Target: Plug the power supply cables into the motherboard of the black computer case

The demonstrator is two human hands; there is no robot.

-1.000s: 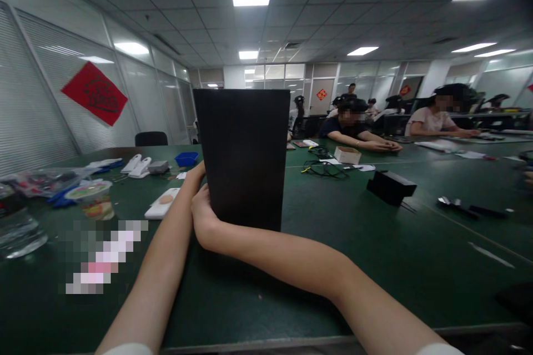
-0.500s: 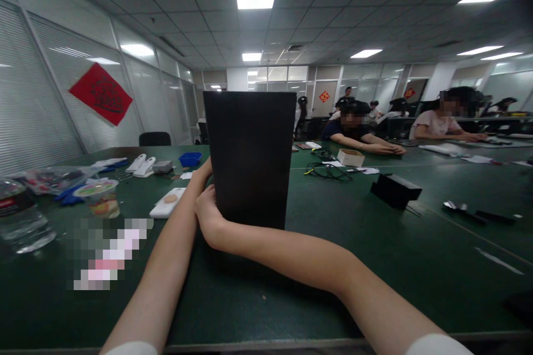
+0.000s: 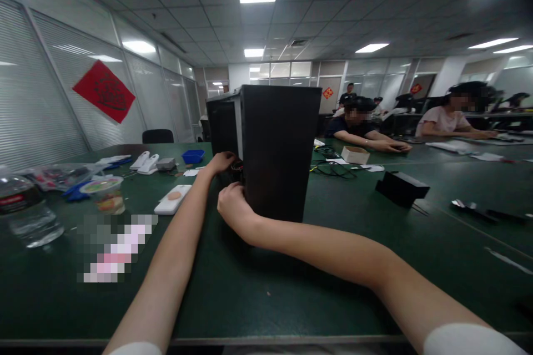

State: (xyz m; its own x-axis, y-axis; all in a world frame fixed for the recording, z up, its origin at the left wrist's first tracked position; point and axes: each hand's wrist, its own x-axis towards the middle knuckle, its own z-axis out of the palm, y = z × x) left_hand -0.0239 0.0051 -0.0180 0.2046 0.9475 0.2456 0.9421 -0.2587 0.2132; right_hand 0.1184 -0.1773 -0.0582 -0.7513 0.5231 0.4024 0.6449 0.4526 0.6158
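Compared w/ half a sec. ago, the tall, matte-black, box-shaped case has been turned on the dark green tabletop: then only one flat face was shown; now its L side is exposed too, w/ a pale grey upright strip and a narrower black panel beyond it. The case is stood upright, straight ahead. For the work in hand, access to that side has prob. been improved.

Left hand is placed farther off at the L side, fingers bent toward a small dark part w/ reddish glint; whether it's pinched can't be told. Right hand is held lower & nearer, by the case's near L edge, fingers curled in; tips are hidden, so what's gripped, if anything, can't be told. The hands are kept apart, one above the other in view.

Beside the L forearm, a white rectangular slab w/ beige oval patch is laid flat; well apart to the R, an angular black bracket-like piece is seen.
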